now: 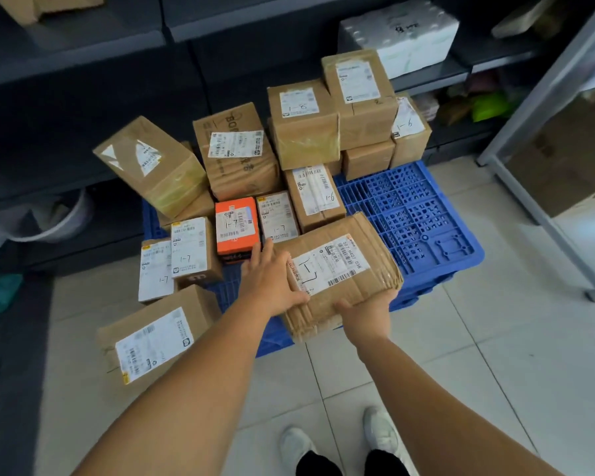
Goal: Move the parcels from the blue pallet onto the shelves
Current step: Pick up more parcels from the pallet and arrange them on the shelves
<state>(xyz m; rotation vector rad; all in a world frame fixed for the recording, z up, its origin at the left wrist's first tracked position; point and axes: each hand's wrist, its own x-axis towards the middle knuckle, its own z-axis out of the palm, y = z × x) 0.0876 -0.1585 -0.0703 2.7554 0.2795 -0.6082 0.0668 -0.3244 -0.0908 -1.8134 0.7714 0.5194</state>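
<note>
Left hand (270, 286) lies flat on the wrinkled brown parcel (340, 274), fingers (265, 252) straight; right hand (366, 312) grips its near edge from below. Beyond the fingers, more parcels crowd the blue pallet (419, 228), with dark shelves (83, 56) behind.

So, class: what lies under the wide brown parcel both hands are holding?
Under the wide brown parcel the right hand supports its near edge; blue pallet and floor tiles show around it. What lies directly beneath is covered.
</note>
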